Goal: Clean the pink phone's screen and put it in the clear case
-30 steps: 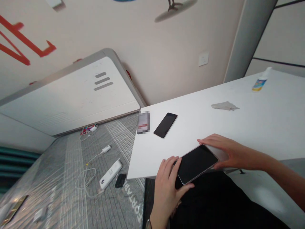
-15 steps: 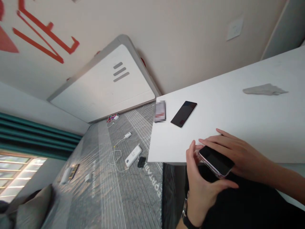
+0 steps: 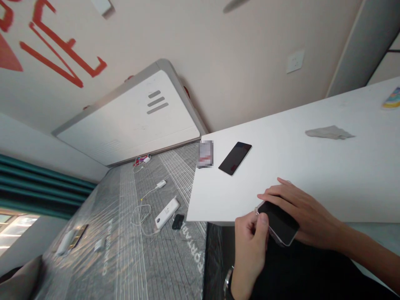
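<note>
A dark-screened smartphone (image 3: 279, 221) in a clear case is held between both hands at the table's front edge. My left hand (image 3: 251, 239) grips its near left corner, thumb pressed on the edge of the screen and fingers curled beneath. Along the far right side, my right hand (image 3: 301, 208) lies with its fingers over the edge and is closed on the phone too. Farther back on the white table (image 3: 281, 156) rests a black-screened tablet (image 3: 235, 158). Left of the tablet is a small blurred-out item (image 3: 205, 154). The phone's underside is hidden.
A grey cloth (image 3: 329, 132) lies on the table's right half, and a colourful item (image 3: 392, 99) at its far right. On the plastic-covered mattress (image 3: 137, 266) to the left are a white power bank (image 3: 167, 213), a small black device (image 3: 178, 222) and a white cable (image 3: 150, 212).
My left thumb has moved from below the phone up onto its screen edge, and the left fingers have curled in. The view has shifted, bringing the colourful item into sight.
</note>
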Motion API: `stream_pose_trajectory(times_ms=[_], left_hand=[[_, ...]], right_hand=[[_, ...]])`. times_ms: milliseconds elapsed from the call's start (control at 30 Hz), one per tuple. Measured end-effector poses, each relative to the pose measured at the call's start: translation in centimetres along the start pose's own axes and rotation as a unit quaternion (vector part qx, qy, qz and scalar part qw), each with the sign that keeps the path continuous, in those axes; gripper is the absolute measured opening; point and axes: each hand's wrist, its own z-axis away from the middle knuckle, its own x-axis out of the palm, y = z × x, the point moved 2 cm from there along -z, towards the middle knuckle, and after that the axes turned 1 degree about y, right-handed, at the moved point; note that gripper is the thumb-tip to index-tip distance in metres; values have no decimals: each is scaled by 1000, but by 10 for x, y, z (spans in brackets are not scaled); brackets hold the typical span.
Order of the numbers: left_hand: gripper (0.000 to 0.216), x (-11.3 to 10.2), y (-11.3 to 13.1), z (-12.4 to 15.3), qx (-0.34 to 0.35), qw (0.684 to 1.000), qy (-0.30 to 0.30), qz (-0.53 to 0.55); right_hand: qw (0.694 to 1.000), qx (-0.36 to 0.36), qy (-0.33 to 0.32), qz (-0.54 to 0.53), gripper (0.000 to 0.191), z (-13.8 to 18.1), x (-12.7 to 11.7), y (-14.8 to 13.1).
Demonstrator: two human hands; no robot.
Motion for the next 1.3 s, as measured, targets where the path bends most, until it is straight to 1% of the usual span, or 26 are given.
stream_pose_trajectory(times_ms=[167,300,433,500,567,700,767,833,900,933,967,1000,1067,1100,1133,1200,1267,1300], left_hand=[[71,1,-1,0,-5,1000,3,-29],[69,-2,-1,1,-10,998,15,-59],[71,-9,1,8,-19,995,-23,-92],[72,-11,1,11,-28,993,-32,-108],[73,-11,0,13,-39,991,-30,-120],[77,-5,-6,8,-52,990,-29,-128],[77,-4,-10,5,-51,990,-24,-132],[72,-10,-14,5,-43,989,-21,-141],[61,-24,-21,5,-17,983,4,-183],[51,-35,-24,3,22,964,61,-258],[44,-46,-29,-1,73,938,110,-321],[50,-54,-34,-7,136,916,131,-355],[74,-61,-47,-24,263,878,82,-390],[78,-60,-53,-32,316,857,69,-400],[78,-58,-57,-38,354,839,58,-409],[72,-49,-58,-42,393,811,63,-430],[67,-39,-51,-35,384,801,86,-452],[65,-34,-45,-28,367,802,97,-461]], right_hand=[[1000,-9,-7,17,72,3,0,-1],[1000,-3,-9,28,67,0,2,-1],[999,15,-9,35,59,-4,6,1],[999,23,-9,39,58,-5,8,2],[999,25,-10,37,66,-5,8,2],[999,14,-13,29,101,-6,7,3],[999,19,-24,17,106,-7,9,6],[998,43,-48,-9,103,-11,13,10],[995,65,-69,-42,98,-14,17,14],[994,67,-74,-54,95,-16,19,17],[993,63,-75,-60,93,-17,20,19],[994,52,-76,-58,91,-18,22,21],[995,40,-85,-41,88,-19,23,27],[995,40,-89,-31,88,-20,22,29],[995,42,-91,-25,88,-21,20,30],[995,32,-91,-21,93,-23,10,30],[996,13,-89,-10,93,-24,-9,33],[996,4,-86,5,88,-23,-22,38]])
